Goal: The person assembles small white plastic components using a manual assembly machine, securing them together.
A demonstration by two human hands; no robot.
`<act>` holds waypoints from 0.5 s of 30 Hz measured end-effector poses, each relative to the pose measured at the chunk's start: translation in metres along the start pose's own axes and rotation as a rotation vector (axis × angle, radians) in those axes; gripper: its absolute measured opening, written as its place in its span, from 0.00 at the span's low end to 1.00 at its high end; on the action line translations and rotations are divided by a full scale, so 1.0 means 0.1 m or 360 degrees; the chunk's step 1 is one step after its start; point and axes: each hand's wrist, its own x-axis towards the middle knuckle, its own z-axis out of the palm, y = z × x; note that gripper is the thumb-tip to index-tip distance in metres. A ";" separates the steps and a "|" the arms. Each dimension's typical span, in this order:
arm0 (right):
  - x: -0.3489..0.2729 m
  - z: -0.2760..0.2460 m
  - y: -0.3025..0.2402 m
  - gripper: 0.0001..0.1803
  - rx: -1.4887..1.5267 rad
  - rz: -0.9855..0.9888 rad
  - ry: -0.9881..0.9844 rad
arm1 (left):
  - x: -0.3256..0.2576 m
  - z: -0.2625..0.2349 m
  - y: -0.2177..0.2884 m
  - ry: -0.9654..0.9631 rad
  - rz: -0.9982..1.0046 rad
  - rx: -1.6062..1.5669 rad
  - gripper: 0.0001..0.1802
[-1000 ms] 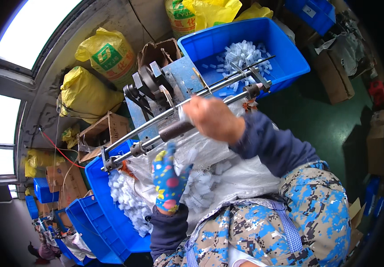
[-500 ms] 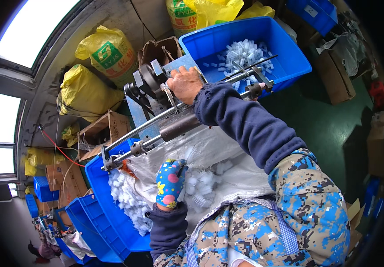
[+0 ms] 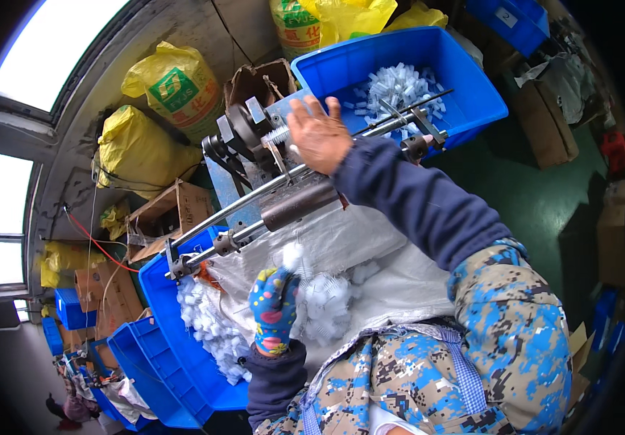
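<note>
My left hand, in a blue patterned glove, pinches a small white ribbed plastic piece standing up from its fingertips. Below it, a heap of similar translucent ribbed pieces lies on a white woven sheet over my lap. Bare and stretched out, my right hand is at the metal machine, its fingers apart. Just left of its fingers, a whitish ribbed piece sits at the machine's head. The right palm is hidden.
Short clear tubes lie in a blue bin behind the machine. Another blue bin at left holds more white pieces. Metal rods cross in front of me. Yellow sacks and cardboard boxes stand at left.
My right hand has opened out and shifted slightly right, uncovering the machine's head. My left hand has turned, and the white piece now stands upright in its fingers, closer to the rods.
</note>
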 end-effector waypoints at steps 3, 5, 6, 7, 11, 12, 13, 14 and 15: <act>-0.24 -0.18 0.02 0.31 0.0141 0.0018 -0.0184 | -0.03 -0.01 -0.01 0.0188 -0.0175 -0.0366 0.15; -0.22 -0.09 -0.07 0.30 0.0119 0.0043 -0.0190 | 0.08 0.06 0.02 0.0177 -0.0069 -0.0332 0.15; -0.21 -0.06 -0.11 0.30 0.0115 0.0045 -0.0185 | 0.12 0.07 0.05 0.0183 0.0022 -0.0276 0.15; -0.21 -0.04 -0.15 0.30 0.0107 0.0043 -0.0174 | 0.15 0.07 0.10 0.0165 0.0040 -0.0235 0.15; -0.14 -0.01 -0.41 0.28 0.0128 0.0048 -0.0260 | 0.07 0.02 0.12 0.0175 -0.0101 -0.0295 0.15; -0.11 -0.06 -0.50 0.27 0.0105 0.0035 -0.0291 | 0.05 0.01 0.12 0.0180 -0.0105 -0.0284 0.15; -0.07 -0.17 -0.55 0.26 0.0286 0.0016 -0.0511 | 0.04 0.01 0.11 0.0178 -0.0111 -0.0301 0.15; -0.08 -0.17 -0.57 0.26 0.0293 0.0011 -0.0510 | 0.04 0.01 0.11 0.0175 -0.0117 -0.0320 0.15; -0.07 -0.17 -0.57 0.26 0.0325 -0.0006 -0.0513 | 0.06 0.02 0.13 0.0153 -0.0142 -0.0296 0.14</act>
